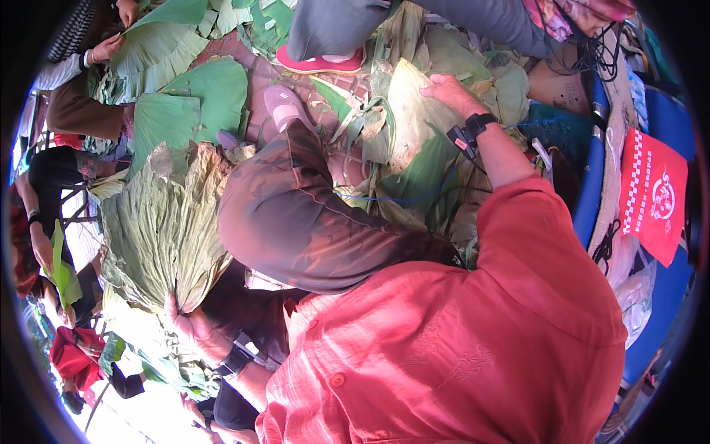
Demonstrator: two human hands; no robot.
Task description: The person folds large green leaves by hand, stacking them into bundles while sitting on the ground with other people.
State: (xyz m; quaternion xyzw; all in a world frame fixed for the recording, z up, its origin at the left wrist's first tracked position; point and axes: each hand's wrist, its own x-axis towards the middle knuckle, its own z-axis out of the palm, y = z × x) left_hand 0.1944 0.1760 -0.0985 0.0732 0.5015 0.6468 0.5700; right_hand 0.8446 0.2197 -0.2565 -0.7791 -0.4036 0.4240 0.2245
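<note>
My left hand (191,327) grips the gathered bottom end of a fan-like stack of dried, wrinkled leaves (166,227), which spreads upward beside my bent knee. Out to the right, my right hand (448,93) holds the upper right edge of a pale yellowish leaf (409,111), its thumb and fingers closed at the edge. A darker green leaf (424,172) lies just below that pale leaf. Both wrists wear black straps with small devices, and a thin cable runs from the right one.
Large green leaves (222,100) lie on the brick paving at upper left. Other people sit around, one handling a big leaf (161,44). Cut leaf pieces litter the ground by a person's red shoe (319,62). At right stand a blue rim (591,166), a red printed bag (654,194) and black cables (596,58).
</note>
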